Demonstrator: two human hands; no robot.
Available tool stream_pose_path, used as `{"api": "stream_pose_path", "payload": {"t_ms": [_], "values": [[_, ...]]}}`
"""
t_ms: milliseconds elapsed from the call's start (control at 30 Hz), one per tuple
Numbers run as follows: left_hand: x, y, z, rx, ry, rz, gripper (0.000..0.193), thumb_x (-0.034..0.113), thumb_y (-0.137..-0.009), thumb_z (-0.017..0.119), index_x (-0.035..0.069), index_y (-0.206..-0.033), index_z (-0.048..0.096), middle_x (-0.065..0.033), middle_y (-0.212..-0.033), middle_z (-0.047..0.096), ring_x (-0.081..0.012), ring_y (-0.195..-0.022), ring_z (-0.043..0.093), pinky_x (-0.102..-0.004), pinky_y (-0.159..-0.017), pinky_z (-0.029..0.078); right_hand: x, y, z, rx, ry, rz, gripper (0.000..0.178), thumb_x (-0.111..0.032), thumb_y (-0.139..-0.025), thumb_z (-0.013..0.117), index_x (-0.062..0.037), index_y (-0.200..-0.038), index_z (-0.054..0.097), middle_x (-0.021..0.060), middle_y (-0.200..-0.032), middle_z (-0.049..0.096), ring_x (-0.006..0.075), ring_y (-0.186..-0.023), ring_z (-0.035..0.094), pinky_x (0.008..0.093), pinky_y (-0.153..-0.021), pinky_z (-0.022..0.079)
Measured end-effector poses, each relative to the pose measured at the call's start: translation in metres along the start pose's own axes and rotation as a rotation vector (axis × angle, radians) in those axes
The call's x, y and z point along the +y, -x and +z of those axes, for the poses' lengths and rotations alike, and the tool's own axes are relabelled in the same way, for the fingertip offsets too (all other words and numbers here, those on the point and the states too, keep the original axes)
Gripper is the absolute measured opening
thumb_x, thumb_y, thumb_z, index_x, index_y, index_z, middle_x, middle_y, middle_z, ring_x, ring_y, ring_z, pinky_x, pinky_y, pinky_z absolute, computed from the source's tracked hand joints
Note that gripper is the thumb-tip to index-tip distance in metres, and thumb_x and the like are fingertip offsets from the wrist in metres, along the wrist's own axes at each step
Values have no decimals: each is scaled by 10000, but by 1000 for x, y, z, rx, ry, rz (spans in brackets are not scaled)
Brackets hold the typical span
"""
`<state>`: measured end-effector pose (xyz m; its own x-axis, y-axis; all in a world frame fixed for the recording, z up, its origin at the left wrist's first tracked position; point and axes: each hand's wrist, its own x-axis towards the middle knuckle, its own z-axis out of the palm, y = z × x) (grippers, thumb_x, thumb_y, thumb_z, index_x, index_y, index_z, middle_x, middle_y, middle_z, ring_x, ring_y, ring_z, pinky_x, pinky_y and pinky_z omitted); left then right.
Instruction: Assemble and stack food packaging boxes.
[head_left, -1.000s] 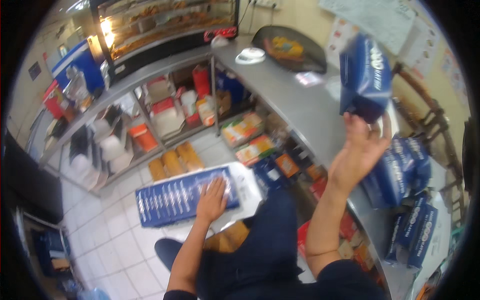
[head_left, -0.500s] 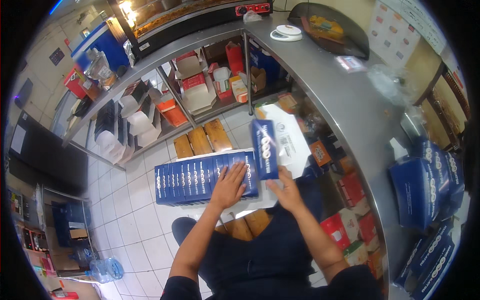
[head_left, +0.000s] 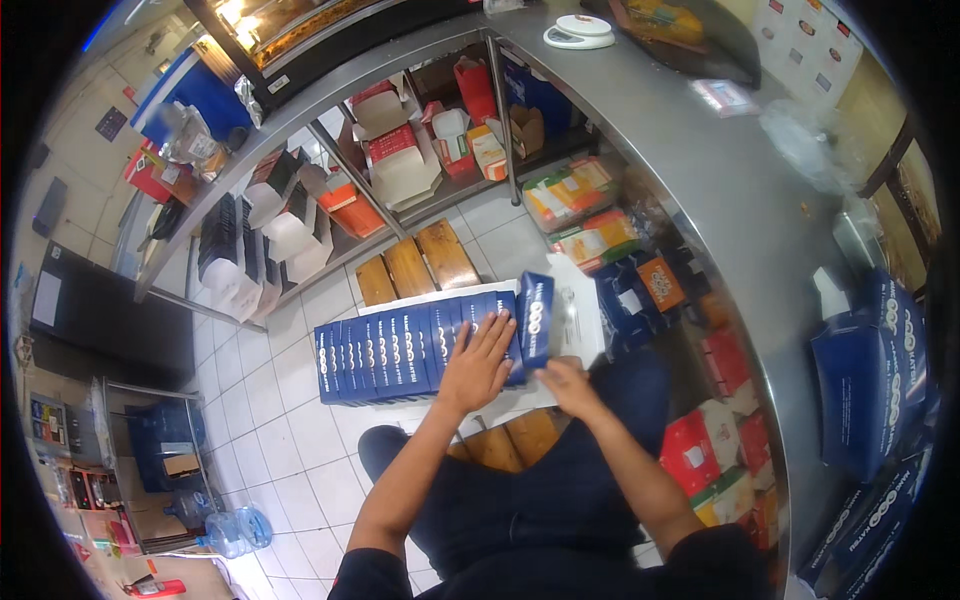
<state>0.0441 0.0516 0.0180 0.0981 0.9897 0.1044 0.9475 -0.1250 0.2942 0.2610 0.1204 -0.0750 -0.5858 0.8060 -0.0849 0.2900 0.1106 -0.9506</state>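
Observation:
A tight row of flat blue cardboard boxes (head_left: 385, 350) stands on edge over a white board (head_left: 590, 325), on a low wooden slatted bench (head_left: 447, 255). My left hand (head_left: 478, 370) lies on top of the row toward its right end, fingers stretched out and spread. At that end one more blue box (head_left: 537, 315) leans slightly askew against the others. My right hand (head_left: 572, 388) grips its near lower corner with curled fingers; the fingertips are partly hidden.
A steel counter (head_left: 690, 190) curves along the back and right, bearing a white kitchen scale (head_left: 580, 32) and folded blue cartons (head_left: 865, 370). Shelves below hold red and white boxes (head_left: 400, 150). Blue water bottles (head_left: 240, 530) stand on the tiled floor at left.
The box in my right hand has come down and left, from above the white board to the right end of the row. My left hand has slid slightly right along the boxes.

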Motion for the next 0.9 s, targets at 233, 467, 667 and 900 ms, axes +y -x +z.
{"api": "stream_pose_path", "payload": {"t_ms": [233, 467, 667, 900], "values": [[-3, 2, 3, -10, -97, 80, 572, 251, -996, 514, 281, -1563, 439, -65, -1673, 327, -317, -1542, 290, -622, -1229, 194, -11, 7, -19, -391, -149, 28, 327, -210, -1019, 632, -16, -1282, 615, 146, -1173, 684, 229, -1209, 567, 376, -1025, 446], [-3, 1, 2, -55, -69, 39, 559, 268, -1016, 463, 299, -1573, 424, -58, -1688, 302, -318, -1553, 267, -612, -1241, 159, 18, -58, -38, 126, -359, -175, 722, -299, -991, 663, -60, -1570, 304, 161, -1595, 312, 344, -1492, 319, 484, -1228, 264], [-2, 0, 1, -66, -65, 31, 565, 270, -1015, 460, 287, -1578, 418, -59, -1686, 306, -311, -1552, 272, -605, -1241, 163, 15, -114, -28, -60, -139, -255, 745, -481, -984, 633, -70, -1541, 360, 181, -1543, 372, 335, -1478, 337, 432, -1226, 244], [-3, -3, 1, -68, -31, 22, 616, 280, -1015, 459, 136, -1604, 356, -77, -1684, 309, -315, -1556, 264, -582, -1249, 155, 7, -126, -22, -183, -374, -178, 524, -251, -946, 621, -66, -1414, 478, 134, -1348, 548, 242, -1296, 500, 374, -1129, 370]]}}
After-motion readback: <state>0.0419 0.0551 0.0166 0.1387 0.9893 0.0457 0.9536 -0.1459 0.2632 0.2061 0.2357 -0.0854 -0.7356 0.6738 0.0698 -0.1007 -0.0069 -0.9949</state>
